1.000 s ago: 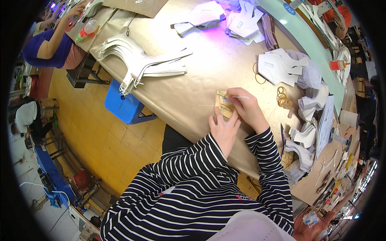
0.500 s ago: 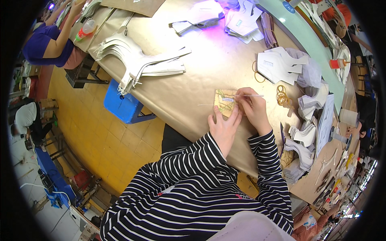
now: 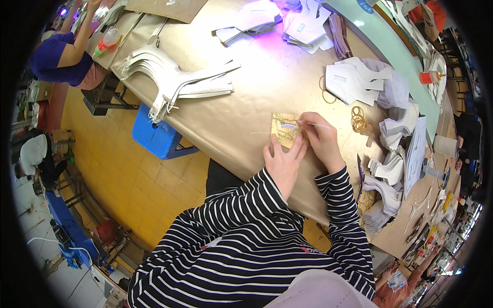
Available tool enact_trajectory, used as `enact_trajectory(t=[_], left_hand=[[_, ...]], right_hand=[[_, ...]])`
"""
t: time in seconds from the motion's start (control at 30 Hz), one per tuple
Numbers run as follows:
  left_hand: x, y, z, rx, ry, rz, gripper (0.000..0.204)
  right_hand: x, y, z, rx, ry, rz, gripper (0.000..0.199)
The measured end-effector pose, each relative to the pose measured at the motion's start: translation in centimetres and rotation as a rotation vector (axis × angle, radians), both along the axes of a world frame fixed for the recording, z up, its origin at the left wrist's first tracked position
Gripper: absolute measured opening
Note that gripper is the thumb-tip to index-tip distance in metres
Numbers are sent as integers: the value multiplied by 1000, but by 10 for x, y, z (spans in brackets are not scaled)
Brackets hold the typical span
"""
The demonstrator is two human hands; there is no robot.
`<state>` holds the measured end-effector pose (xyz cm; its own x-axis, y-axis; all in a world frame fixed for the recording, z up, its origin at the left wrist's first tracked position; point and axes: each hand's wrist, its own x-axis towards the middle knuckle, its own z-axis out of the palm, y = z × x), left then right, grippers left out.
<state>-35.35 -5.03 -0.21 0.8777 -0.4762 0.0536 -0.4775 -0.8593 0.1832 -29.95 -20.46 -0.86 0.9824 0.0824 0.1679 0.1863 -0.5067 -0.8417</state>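
Yellow patterned card (image 3: pixel 286 132) lies flat on the brown-covered table (image 3: pixel 221 115), its lower part beneath the spread fingertips of the left hand (image 3: pixel 284 167), while the right hand (image 3: pixel 322 139) pinches a thin pale stick-like item (image 3: pixel 322 126) by its right edge. Steady pressure from the left, with a light pinch from the right, would likely keep the card from sliding or creasing. Greenish markings, a dark outline and a small whitish-blue label (image 3: pixel 288 126) show on its face; a thin white strand (image 3: pixel 260 133) extends leftward
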Motion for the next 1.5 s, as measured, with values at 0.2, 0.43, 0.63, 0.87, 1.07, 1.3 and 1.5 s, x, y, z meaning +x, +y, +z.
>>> enact_trajectory(t=[0.2, 0.43, 0.63, 0.87, 1.07, 1.3, 1.5], left_hand=[[0, 1, -1, 9, 23, -17, 61], [-1, 0, -1, 10, 5, -11, 63], [-3, 0, -5, -19, -17, -2, 48], [-5, 0, -7, -59, 36, 6, 39], [-5, 0, -8, -79, 58, 8, 37], [-4, 1, -4, -17, 60, -5, 40], [-6, 1, -9, -36, 60, -6, 42]], right_hand=[[-13, -7, 3, -61, 8, -16, 17], [-20, -17, 5, 144, 174, -84, 15], [-3, 5, 15, 246, 107, 22, 11], [23, 21, 23, 55, 194, 292, 14], [22, 20, 24, 4, 195, 347, 15], [25, 29, 18, 75, 113, 209, 15], [15, 14, 30, 20, 266, 404, 14]])
